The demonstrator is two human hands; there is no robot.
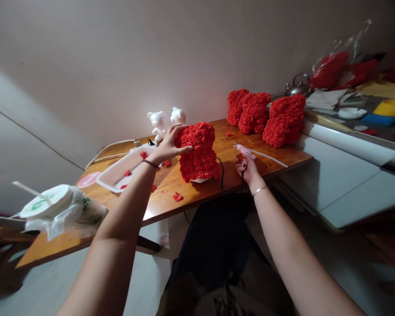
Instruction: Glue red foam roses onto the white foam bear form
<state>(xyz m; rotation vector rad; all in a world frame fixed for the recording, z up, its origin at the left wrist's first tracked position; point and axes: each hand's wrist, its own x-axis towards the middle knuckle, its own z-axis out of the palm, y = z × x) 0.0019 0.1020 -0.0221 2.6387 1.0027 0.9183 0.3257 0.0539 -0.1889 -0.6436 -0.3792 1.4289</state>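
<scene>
Orange-brown wooden table (184, 197) carries a red foam-rose bear (197, 151), upright near the table's front edge, its side grasped by the left hand (167, 145) with spread fingers. The right hand (246, 171) is closed around a pink hot-glue gun (245, 153). A bagged cup (52, 210) at the table's left end shows green print, too small to read.

My bare forearms (292, 245) end in a dark beaded bracelet (150, 164) on my left wrist (155, 157) and a thin silver bangle (260, 190) on my right wrist (254, 183); dark clothes (213, 241) cover my lap.
</scene>
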